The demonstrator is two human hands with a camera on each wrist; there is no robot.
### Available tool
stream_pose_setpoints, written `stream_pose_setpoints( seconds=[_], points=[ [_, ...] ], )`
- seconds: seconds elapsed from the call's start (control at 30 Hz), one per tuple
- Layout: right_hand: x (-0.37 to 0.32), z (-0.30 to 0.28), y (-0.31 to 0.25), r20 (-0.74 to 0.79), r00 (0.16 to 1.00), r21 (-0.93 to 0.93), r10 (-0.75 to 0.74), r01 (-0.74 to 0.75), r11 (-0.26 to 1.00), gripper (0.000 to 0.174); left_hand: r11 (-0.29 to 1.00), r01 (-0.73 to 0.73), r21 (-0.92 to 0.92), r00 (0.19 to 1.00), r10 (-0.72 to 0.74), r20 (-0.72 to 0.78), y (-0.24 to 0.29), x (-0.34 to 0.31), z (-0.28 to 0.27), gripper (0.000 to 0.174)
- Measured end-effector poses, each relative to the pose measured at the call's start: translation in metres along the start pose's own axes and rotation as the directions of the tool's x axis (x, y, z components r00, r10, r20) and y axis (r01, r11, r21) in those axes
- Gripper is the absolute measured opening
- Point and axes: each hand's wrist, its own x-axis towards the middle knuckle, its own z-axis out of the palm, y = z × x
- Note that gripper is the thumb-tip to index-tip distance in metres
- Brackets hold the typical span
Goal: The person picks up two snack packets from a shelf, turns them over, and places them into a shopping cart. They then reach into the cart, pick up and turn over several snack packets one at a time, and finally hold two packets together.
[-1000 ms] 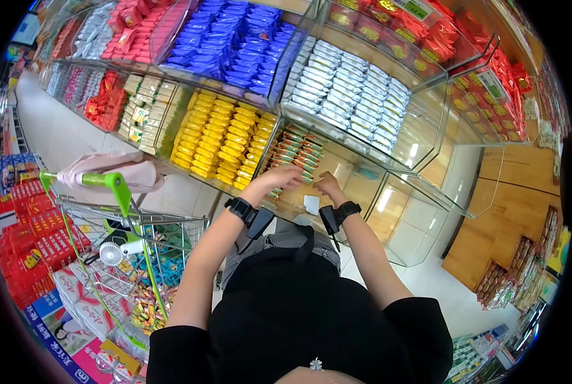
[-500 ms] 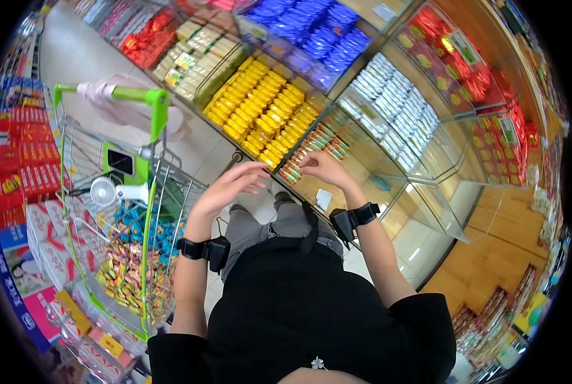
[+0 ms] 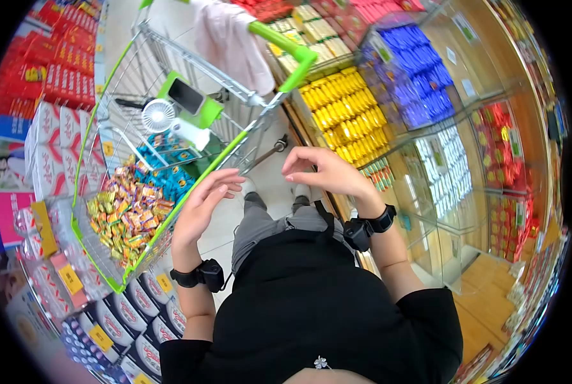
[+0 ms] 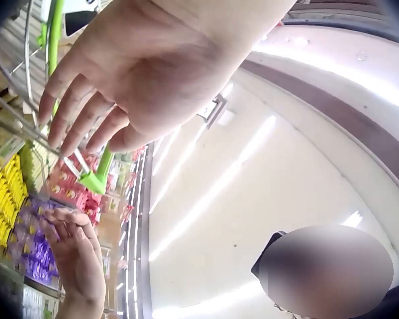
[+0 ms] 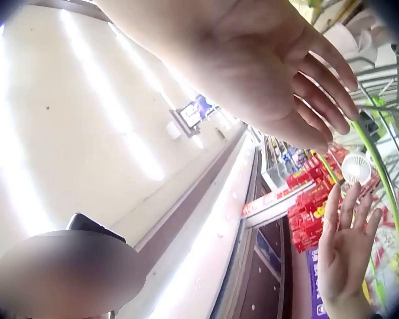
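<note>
Red boxes (image 3: 55, 70) are stacked left of the shopping cart (image 3: 279, 40), which stands on the aisle floor. Inside the cart are mixed wrapped sweets (image 3: 123, 214) and a small white fan (image 3: 158, 116); a pink cloth (image 3: 225, 41) hangs over its handle. The left hand (image 3: 203, 201) is at the cart's near rim, fingers straight, released and empty. The right hand (image 3: 321, 169) is just right of the cart, fingers loosely extended, also empty. Yellow packets (image 3: 347, 118) fill a shelf bin right of the cart.
</note>
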Motion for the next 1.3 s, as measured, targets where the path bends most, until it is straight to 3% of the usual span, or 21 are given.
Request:
stream_pose_setpoints(
  seconds=[0.1, 0.17, 0.3, 0.77, 1.07, 1.23, 1.3],
  points=[
    [0.024, 0.024, -0.013, 0.164, 0.985, -0.111, -0.059, 0.078, 0.991, 0.014, 0.999, -0.040, -0.009, 0.991, 0.038, -0.128, 0.000, -0.027, -0.024, 0.031],
    [0.040, 0.040, -0.018, 0.295, 0.939, -0.160, -0.176, 0.231, 0.960, 0.017, 0.998, -0.063, -0.021, 0.970, 0.056, -0.236, -0.003, -0.044, -0.040, 0.031],
    [0.068, 0.068, -0.035, 0.465, 0.880, -0.149, -0.093, 0.182, 0.972, 0.016, 0.996, -0.082, -0.040, 0.916, 0.060, -0.396, -0.012, -0.073, -0.066, 0.030],
    [0.144, 0.168, -0.053, 0.646, 0.753, -0.113, -0.124, 0.255, 0.960, 0.016, 0.985, -0.129, -0.117, 0.720, 0.012, -0.694, -0.052, -0.152, -0.126, 0.030],
    [0.183, 0.228, -0.044, 0.715, 0.685, -0.073, -0.140, 0.272, 0.959, 0.017, 0.975, -0.140, -0.173, 0.643, -0.043, -0.765, -0.073, -0.187, -0.157, 0.029],
    [0.202, 0.248, -0.038, 0.713, 0.694, -0.097, -0.101, 0.239, 0.966, 0.016, 0.987, -0.092, -0.129, 0.556, -0.056, -0.829, -0.094, -0.203, -0.185, 0.029],
    [0.209, 0.254, -0.032, 0.708, 0.697, -0.098, -0.111, 0.253, 0.962, 0.015, 0.999, -0.006, -0.043, 0.452, -0.035, -0.892, -0.113, -0.210, -0.202, 0.027]
  ],
)
